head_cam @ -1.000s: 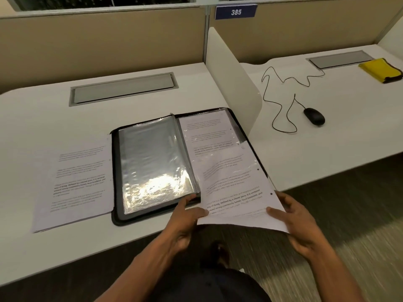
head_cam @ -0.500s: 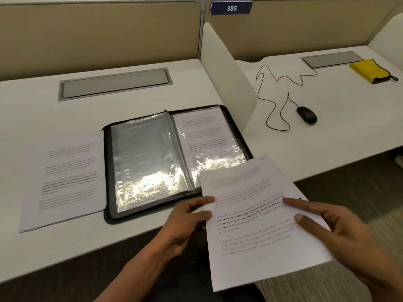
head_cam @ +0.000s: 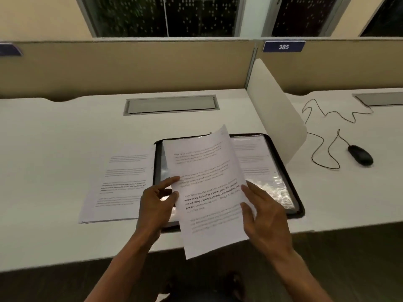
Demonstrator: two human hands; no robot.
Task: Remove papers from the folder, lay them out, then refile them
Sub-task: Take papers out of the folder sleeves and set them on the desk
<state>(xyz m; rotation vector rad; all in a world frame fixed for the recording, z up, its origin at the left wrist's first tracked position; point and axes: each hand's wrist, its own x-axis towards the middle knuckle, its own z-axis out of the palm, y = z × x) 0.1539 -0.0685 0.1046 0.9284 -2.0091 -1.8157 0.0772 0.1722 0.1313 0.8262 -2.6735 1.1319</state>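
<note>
While the folder lies open on the white counter, a printed sheet is held above its left page by both hands, so that most of the clear sleeve there is covered. The sheet is pinched at its left edge by the left hand, with the thumb on the printed side and the other fingers behind or beside the edge; how far they curl behind the paper cannot be told. The right edge is grasped by the right hand, its thumb laid on the text. The sheet is probably held on both sides because thin paper bends easily, and it is kept tilted, the top corner leaning to the right. A stack of loose papers is laid just beside the folder on the left, which seems to be the place for what is taken out, so it is judged that the sheet is being carried to that stack. In the right page of the folder another printed sheet is seen inside its sleeve. Compared with half a second ago, the sheet has been moved from the near right, in front of the counter edge, to a place over the folder, and the view has been raised, so that dark windows are shown above the partition. A mouse with its cable rests on the next counter.
</note>
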